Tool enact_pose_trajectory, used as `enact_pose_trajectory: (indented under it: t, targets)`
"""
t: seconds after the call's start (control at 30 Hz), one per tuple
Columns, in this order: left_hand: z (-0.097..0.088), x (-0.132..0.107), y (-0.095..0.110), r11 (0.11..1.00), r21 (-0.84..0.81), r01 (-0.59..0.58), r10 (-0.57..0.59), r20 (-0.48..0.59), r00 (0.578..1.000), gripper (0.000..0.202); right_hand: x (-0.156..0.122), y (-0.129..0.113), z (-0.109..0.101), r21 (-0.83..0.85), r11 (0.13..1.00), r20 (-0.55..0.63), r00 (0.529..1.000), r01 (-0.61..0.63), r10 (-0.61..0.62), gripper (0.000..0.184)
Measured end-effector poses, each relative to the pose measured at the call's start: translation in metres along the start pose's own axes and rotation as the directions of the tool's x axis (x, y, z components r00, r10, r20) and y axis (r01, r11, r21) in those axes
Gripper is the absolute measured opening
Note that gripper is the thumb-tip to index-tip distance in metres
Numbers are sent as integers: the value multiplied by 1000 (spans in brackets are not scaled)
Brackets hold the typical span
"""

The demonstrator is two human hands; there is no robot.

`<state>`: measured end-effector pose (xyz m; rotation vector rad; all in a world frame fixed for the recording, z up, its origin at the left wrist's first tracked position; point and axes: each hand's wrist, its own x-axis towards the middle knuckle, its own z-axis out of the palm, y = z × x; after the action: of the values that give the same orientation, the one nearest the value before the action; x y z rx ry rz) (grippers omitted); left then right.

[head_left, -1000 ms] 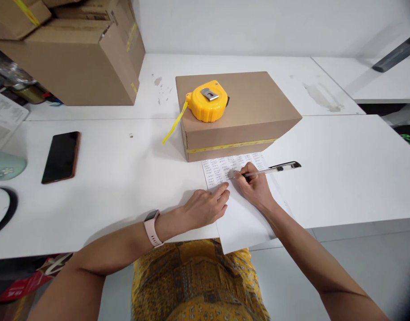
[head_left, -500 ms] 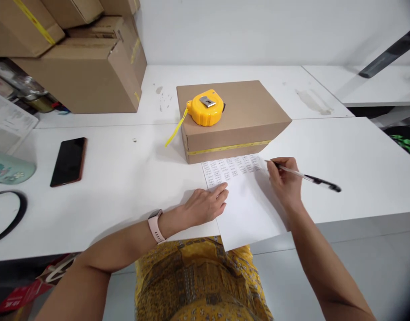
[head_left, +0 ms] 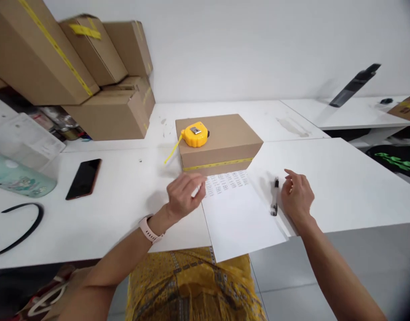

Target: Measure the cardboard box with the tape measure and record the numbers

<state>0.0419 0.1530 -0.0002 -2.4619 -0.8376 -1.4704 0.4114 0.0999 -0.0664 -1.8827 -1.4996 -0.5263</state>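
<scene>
A sheet of paper (head_left: 241,223) with rows of small handwriting across its top lies on the white table, its lower corner past the front edge. My left hand (head_left: 185,192), with a pink watch band at the wrist, is at the sheet's upper left edge. Its thumb and forefinger are pinched together there, seemingly on the paper's edge. A clear pen with black ends (head_left: 275,198) is at the sheet's right side. Just right of the pen is my right hand (head_left: 296,196), empty, its fingers loosely curled and apart. Behind the paper sits a cardboard box (head_left: 225,142), bearing a yellow tape measure (head_left: 195,134).
To the left are a phone (head_left: 84,179), a mint-green bottle (head_left: 22,174) and a black curved band (head_left: 34,227). Stacked cardboard boxes (head_left: 111,118) stand at the back left. A dark bottle-like object (head_left: 354,84) is at the back right, and the table's edge (head_left: 372,226) runs in front.
My right hand has let go of the pen, which is now beside it at the sheet's right. My left hand has come off the page to its upper left edge. The view has tilted up.
</scene>
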Motion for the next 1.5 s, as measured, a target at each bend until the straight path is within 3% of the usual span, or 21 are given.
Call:
enact_pose_trajectory:
  t: [0.07, 0.1, 0.17, 0.23, 0.33, 0.43, 0.53, 0.6, 0.67, 0.77, 0.9, 1.03, 1.13, 1.27, 1.37, 1.5]
  targets:
    - [-6, 30, -8, 996, 62, 69, -59, -149, 987, 19, 13, -12, -3, 78, 997, -165, 986, 15, -2, 32]
    - [-6, 45, -12, 988, 82, 128, -114, -164, 980, 27, 22, -20, -5, 128, 991, -223, 975, 45, -15, 30]
    - [-4, 74, -22, 950, 101, 295, -290, -63, 955, 50, 43, -41, -9, 246, 962, -284, 958, 117, -44, 26]
    - [1, 96, -32, 875, 108, 473, -484, 120, 867, 65, 65, -65, -13, 371, 914, -273, 960, 162, -60, 24]
    - [4, 114, -43, 759, 80, 646, -639, 284, 715, 65, 95, -100, -18, 562, 816, -124, 990, 132, -75, 23]
    - [0, 122, -45, 663, -147, 734, -666, 334, 667, 63, 121, -128, -22, 746, 662, 159, 985, -72, -72, 27]
    - [-6, 130, -37, 475, -430, 768, -627, 448, 638, 50, 147, -151, -25, 821, 461, 446, 884, -338, -145, 37]
    - [-8, 137, -30, 393, -497, 774, -599, 500, 625, 45, 162, -165, -27, 802, 361, 569, 791, -475, -225, 46]
    - [-9, 144, -24, 380, -490, 784, -588, 527, 614, 44, 174, -178, -30, 769, 331, 633, 724, -547, -272, 53]
    - [-9, 152, -22, 367, -485, 794, -562, 565, 604, 46, 182, -190, -32, 735, 367, 671, 689, -570, -272, 58]
    - [-14, 156, -27, 312, -535, 785, -484, 622, 616, 47, 190, -189, -29, 723, 335, 688, 678, -604, -260, 54]
    - [-35, 155, -48, 300, -566, 768, -503, 590, 631, 44, 217, -155, -27, 747, 206, 663, 728, -632, -173, 42]
    - [-62, 146, -77, 322, -494, 807, -586, 566, 580, 45, 237, -113, -25, 766, 120, 641, 766, -632, -51, 26]
    - [-95, 125, -123, 314, -383, 869, -679, 549, 487, 41, 239, -75, -12, 733, 106, 662, 740, -672, 116, 28]
    - [-108, 111, -149, 293, -332, 896, -704, 559, 438, 36, 226, -76, 6, 710, 152, 671, 726, -687, 150, 29]
    - [-113, 103, -163, 301, -294, 907, -708, 568, 419, 36, 212, -97, 30, 683, 197, 689, 710, -704, 148, 30]
